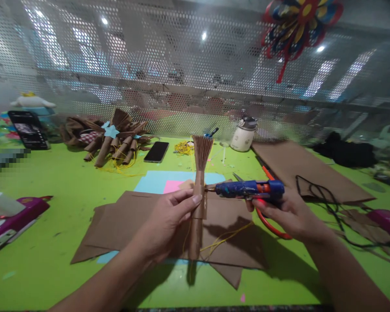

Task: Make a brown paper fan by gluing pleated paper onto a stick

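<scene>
My left hand [177, 208] pinches a small brown paper broom [197, 236] upright, thumb across the strip wrapped round its handle. The pleated paper head [203, 149] fans out at the top, and yellow string hangs near the handle's lower part. In my right hand [287, 212] is a blue hot glue gun [240, 189], pointing left. Its nozzle meets the right edge of the paper wrap, or is very close to it. Below lie brown paper sheets [123, 229] over light blue and pink paper. Orange-handled scissors [273, 225] lie partly hidden beneath the glue gun and right hand.
Several finished paper brooms [104, 149] with blue stars are piled at the back left. Nearby are a black phone [156, 152], yellow string [183, 148] and a white bottle [243, 134]. A large brown sheet [308, 169] and a black cord [333, 208] lie right; a purple power strip [16, 221] lies left.
</scene>
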Demonstrator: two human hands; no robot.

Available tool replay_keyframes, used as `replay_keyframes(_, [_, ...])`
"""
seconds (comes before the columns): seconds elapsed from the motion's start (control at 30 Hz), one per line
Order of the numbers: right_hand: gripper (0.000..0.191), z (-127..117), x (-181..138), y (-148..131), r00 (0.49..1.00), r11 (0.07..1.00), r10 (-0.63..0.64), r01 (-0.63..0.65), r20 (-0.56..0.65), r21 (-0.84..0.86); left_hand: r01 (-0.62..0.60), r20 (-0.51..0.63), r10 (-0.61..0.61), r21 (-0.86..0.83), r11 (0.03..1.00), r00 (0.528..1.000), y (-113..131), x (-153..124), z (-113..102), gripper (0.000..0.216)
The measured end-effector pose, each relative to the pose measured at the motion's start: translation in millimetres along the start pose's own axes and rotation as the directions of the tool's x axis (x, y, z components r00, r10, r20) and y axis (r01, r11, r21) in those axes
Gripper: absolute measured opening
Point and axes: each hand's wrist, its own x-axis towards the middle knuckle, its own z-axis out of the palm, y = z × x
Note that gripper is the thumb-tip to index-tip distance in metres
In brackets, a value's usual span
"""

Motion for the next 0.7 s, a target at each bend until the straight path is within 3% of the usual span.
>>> replay_keyframes(0.7, [0.012, -0.1, -6.5, -10.2, 0.990, 0.997, 0.023, -0.032, 0.138, 0.065, 0.044, -0.043, -0.048, -0.102, 0.994, 0.998, 5.0, 0.6, -2.5, 0.027])
